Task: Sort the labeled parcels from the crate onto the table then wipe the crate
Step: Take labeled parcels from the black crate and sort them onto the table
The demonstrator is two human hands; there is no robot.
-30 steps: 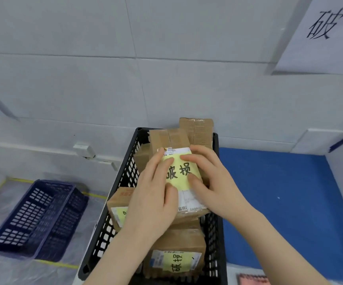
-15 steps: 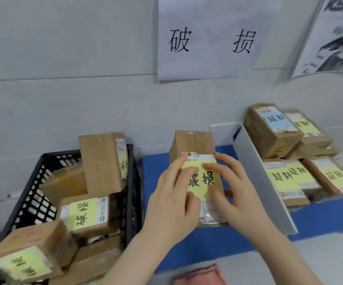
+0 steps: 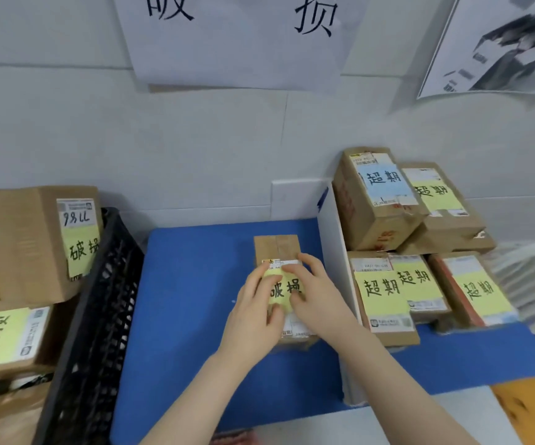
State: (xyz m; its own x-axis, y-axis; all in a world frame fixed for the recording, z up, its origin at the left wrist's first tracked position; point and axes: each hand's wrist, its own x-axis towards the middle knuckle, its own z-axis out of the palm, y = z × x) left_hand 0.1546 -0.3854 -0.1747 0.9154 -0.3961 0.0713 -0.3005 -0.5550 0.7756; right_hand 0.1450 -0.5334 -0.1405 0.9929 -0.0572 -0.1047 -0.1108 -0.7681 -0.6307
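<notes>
A brown cardboard parcel (image 3: pixel 280 248) with a yellow handwritten label sits low over the blue mat (image 3: pixel 189 284), close to the white divider (image 3: pixel 335 252). My left hand (image 3: pixel 253 313) holds its left side with fingers lying over the label. My right hand (image 3: pixel 319 297) holds its right side the same way. Whether the parcel touches the mat is hidden by my hands. The black crate (image 3: pixel 99 316) stands at the left with yellow-labelled parcels inside, one upright (image 3: pixel 25 242) and one flat (image 3: pixel 3 335).
Right of the divider, several labelled parcels (image 3: pixel 385 203) are stacked in two layers against the wall. A paper sign (image 3: pixel 237 43) hangs above the blue mat. A pink cloth (image 3: pixel 234 440) peeks in at the bottom edge, and an orange object (image 3: pixel 529 409) lies at the bottom right.
Both hands lifted the parcel out of the crate, carried it right over the blue mat and lowered it beside the divider. My view turned right with it.
</notes>
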